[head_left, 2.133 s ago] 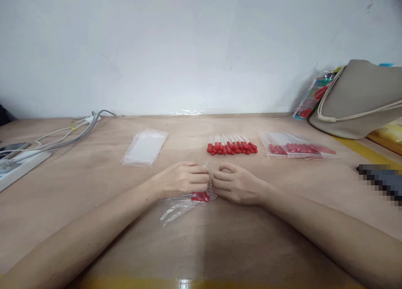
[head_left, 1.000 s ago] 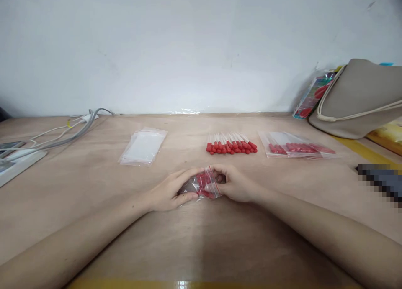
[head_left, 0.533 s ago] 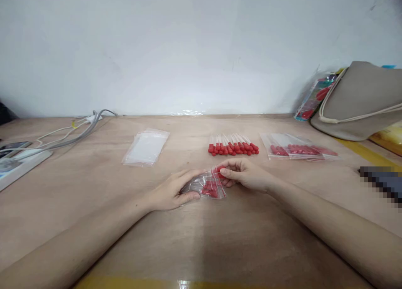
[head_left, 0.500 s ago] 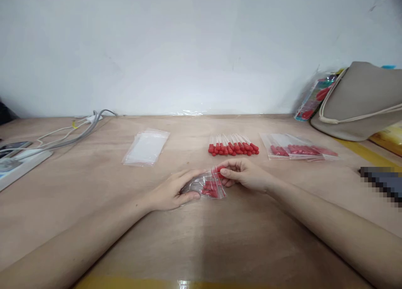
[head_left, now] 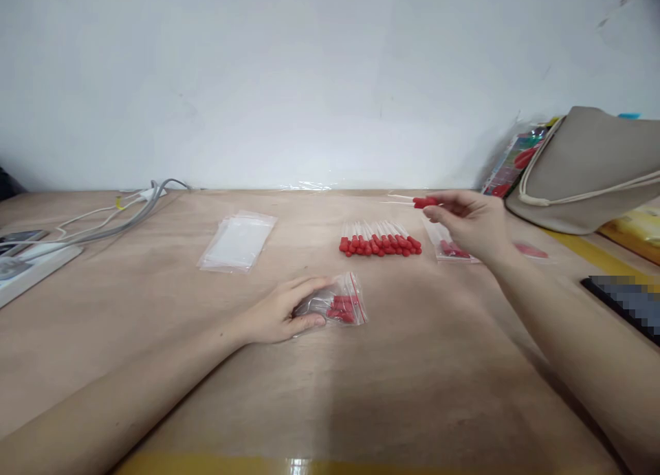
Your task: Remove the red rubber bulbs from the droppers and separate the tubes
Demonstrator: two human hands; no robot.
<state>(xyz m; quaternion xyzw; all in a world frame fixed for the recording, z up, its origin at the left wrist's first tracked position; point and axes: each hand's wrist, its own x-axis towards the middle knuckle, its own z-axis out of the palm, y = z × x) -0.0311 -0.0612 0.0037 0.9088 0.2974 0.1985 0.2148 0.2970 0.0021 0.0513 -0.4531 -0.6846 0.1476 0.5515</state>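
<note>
My left hand (head_left: pixel 281 313) lies on the table with its fingers closed around a small clear zip bag (head_left: pixel 335 306) that has red-bulbed droppers inside. My right hand (head_left: pixel 471 222) is raised over the table farther back and pinches one red-bulbed dropper (head_left: pixel 417 201) by its bulb, the clear tube pointing left. Below that hand lies a row of loose droppers (head_left: pixel 380 241) with red bulbs toward me.
A stack of empty clear bags (head_left: pixel 237 241) lies at the left. Filled bags (head_left: pixel 454 249) sit partly behind my right hand. A beige bag (head_left: pixel 592 166) and colourful packets stand at the back right; cables (head_left: pixel 103 217) and a power strip at the left.
My right hand left the mouth of the zip bag and rose to the back right with one dropper pinched in it. My left hand stayed on the bag.
</note>
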